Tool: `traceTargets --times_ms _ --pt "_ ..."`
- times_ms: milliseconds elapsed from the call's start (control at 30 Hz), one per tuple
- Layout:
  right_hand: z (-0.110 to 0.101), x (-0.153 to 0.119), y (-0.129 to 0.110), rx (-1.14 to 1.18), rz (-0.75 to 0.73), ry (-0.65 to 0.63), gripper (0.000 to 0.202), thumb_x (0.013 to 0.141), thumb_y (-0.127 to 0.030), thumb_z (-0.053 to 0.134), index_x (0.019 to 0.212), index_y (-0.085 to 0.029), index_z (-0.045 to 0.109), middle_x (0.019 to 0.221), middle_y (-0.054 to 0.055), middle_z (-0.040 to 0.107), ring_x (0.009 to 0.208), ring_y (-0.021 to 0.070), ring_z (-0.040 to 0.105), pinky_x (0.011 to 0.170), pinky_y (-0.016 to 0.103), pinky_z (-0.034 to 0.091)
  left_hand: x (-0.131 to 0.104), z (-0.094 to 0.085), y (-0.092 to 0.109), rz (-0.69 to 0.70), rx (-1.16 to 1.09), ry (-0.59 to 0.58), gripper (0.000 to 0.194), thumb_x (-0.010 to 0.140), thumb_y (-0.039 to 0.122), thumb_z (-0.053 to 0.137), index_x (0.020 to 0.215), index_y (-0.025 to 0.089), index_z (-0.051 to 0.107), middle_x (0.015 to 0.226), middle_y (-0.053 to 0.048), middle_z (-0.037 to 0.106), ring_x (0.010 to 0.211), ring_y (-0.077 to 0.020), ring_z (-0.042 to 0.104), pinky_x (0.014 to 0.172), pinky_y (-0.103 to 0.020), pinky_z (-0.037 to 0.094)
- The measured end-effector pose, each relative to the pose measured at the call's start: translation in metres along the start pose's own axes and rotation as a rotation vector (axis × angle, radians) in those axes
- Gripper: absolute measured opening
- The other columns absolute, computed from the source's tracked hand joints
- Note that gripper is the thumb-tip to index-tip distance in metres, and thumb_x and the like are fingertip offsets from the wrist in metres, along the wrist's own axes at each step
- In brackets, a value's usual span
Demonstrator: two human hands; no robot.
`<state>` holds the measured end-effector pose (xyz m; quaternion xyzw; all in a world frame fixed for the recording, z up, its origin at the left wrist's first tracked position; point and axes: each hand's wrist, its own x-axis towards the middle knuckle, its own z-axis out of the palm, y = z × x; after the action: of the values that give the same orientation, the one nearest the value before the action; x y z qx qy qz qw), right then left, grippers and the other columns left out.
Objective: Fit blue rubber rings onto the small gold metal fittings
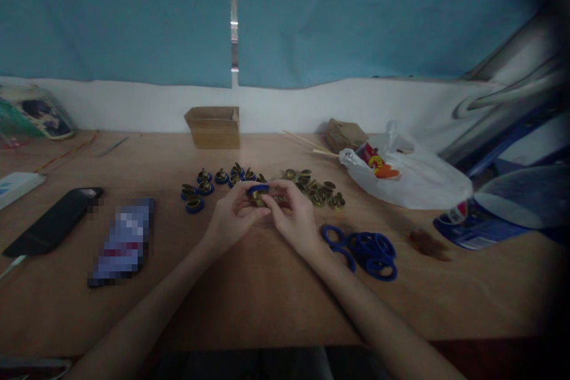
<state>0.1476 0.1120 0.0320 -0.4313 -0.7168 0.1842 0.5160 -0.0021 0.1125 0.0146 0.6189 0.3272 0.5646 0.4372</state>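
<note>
Between both hands, over the middle of the table, is a brass-coloured metal piece with a blue ring [257, 189] around it. My left hand [232, 214] pinches its left side, and my right hand [291, 212] grips it from the right with thumb and fingers. Beyond my left hand sit several brass pieces with blue rings [205, 186]. Several brass pieces without visible blue rings [318, 193] lie behind and right of my right hand. A pile of loose blue rings [371, 252] rests beside my right forearm.
An open cardboard box [217, 128] and a crumpled brown package [345, 133] stand at the back. At right are a white plastic bag [414, 175] and a blue container [485, 222]. A black phone [53, 222] and a blurred blue item [123, 240] lie at left.
</note>
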Motion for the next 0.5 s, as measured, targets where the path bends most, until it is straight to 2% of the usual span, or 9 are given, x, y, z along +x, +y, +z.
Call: traceTargets --times_ms 267,500 --pt "0.0034 -0.0024 -0.0003 0.029 0.031 0.021 0.016 0.086 -0.024 0.060 0.102 -0.022 0.057 0.097 0.006 0.067 0.083 0.0183 0.067 0.071 0.031 0.057 -0.0004 0.0017 0.0028 -0.039 -0.034 0.025 0.040 0.071 0.019 0.075 0.106 0.020 0.057 0.104 -0.005 0.066 0.095 -0.0172 0.066 0.087 -0.032 0.054" --pt "0.0079 -0.0098 0.0000 0.010 0.009 0.063 0.016 0.087 -0.022 0.056 0.103 -0.023 0.059 0.100 0.006 0.067 0.083 0.0189 0.066 0.071 0.033 0.057 -0.0013 -0.0005 0.0011 -0.046 -0.034 0.001 0.039 0.069 0.018 0.075 0.105 0.020 0.059 0.106 -0.006 0.067 0.099 -0.0196 0.065 0.092 -0.037 0.052"
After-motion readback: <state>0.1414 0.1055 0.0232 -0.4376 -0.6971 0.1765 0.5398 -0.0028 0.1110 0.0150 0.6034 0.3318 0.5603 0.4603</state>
